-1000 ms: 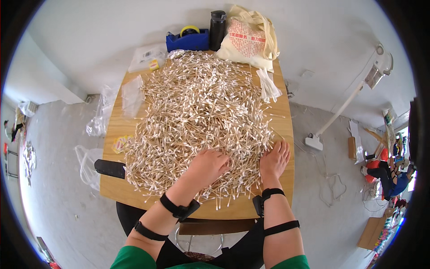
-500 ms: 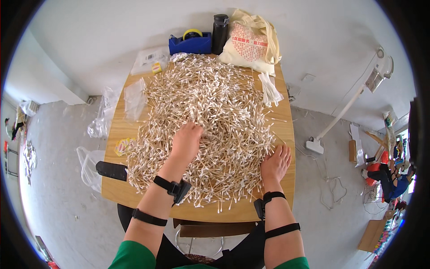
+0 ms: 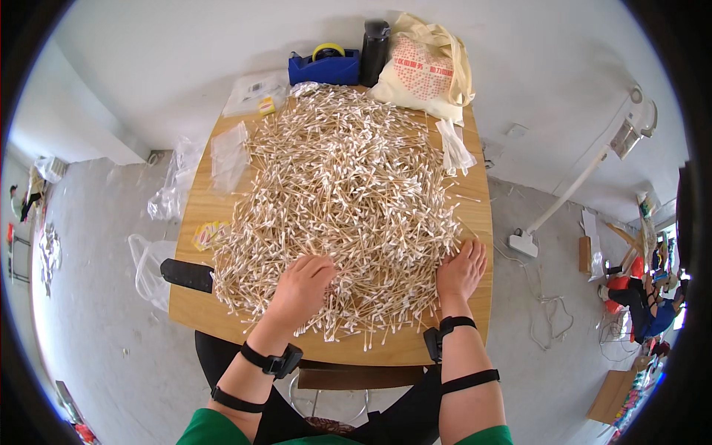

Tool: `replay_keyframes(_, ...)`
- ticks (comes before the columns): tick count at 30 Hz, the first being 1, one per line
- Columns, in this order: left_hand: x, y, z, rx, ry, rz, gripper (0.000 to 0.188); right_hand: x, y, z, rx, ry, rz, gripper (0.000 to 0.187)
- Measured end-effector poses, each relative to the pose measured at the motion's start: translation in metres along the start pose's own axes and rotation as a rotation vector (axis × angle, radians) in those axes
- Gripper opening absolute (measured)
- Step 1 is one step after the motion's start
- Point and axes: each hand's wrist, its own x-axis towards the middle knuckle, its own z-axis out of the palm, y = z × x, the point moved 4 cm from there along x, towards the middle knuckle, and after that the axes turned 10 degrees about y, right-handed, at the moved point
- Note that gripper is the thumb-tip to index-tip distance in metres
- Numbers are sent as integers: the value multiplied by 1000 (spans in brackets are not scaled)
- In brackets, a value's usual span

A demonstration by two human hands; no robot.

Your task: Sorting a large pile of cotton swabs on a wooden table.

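A wide heap of double-ended cotton swabs (image 3: 348, 178) with wooden sticks and white tips covers most of the wooden table (image 3: 475, 326). My left hand (image 3: 302, 288) is over the near left part of this heap, its fingers curled and pressed together. Whatever they hold, if anything, is hidden under the hand. At the heap's right edge rests my right hand (image 3: 462, 268), fingers stretched out, palm down on the table beside the swabs. Both forearms wear black straps with small devices.
At the table's back stand a blue tape dispenser (image 3: 324, 69), a black bottle (image 3: 375, 52) and a cream cloth bag (image 3: 419, 74). Clear plastic bags (image 3: 230, 156) lie left, white strips (image 3: 454, 148) right. A black strap-like object (image 3: 187, 275) overhangs the left edge. A floor mop-like appliance (image 3: 571, 189) leans right.
My left hand has come back from the middle of the heap toward the near edge. My right hand has stayed at the heap's right side. The view has shifted slightly.
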Motion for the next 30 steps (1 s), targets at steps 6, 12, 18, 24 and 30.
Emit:
replay_keyframes(6, -25, -21, -32, 127, 85, -75, 17, 1, -1, -2, -2, 3, -2, 56)
replay_keyframes(12, -14, -24, -38, 163, 26, -69, 19, 1, 4, -2, -28, 3, -1, 57)
replay_keyframes(18, 36, -36, -3, 95, 145, -121, 10, 0, -4, -3, 1, -19, 5, 58)
replay_keyframes(24, 72, -45, 37, 250, 2, -59, 9, 2, 0, -5, -8, -11, 14, 56)
replay_keyframes(30, 73, -56, 35, 287, -89, 18, 10, 1, -6, -5, 2, -17, -10, 56)
